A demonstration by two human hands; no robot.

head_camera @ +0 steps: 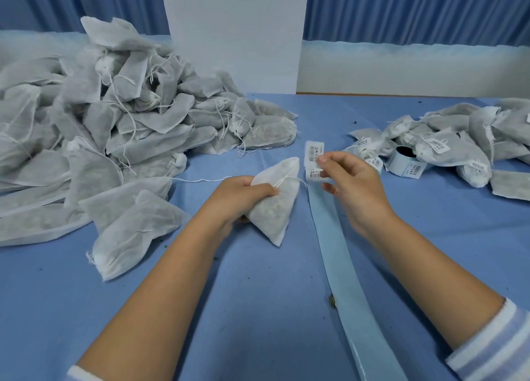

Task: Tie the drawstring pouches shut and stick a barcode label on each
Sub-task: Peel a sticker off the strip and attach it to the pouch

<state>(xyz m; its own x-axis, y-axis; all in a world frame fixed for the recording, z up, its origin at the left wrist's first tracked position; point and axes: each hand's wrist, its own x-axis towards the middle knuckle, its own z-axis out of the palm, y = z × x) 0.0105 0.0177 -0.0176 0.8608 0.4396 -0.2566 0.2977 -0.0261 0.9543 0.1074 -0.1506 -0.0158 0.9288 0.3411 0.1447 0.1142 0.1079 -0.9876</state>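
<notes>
Light: bright, even, cool blue cast
Shadows: soft, faint on the table (258, 309) beside the forearms (160, 280); deeper inside the pouch pile (114, 122) at left
Sheen: pale glint on the near end of the backing strip (337, 254)
Blur: right hand (354, 188) and its labels (314, 162) slightly smeared
Edges: far wall (401, 70) bows, wide-angle

Pouch piles on a table (258, 309)
Large pile (100, 116) left, small pile (464, 134) right, label roll (405, 162) beside it, paper strip (344, 266) between.

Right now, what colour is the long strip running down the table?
Pale blue. The label backing strip shows best in the head view.
</notes>
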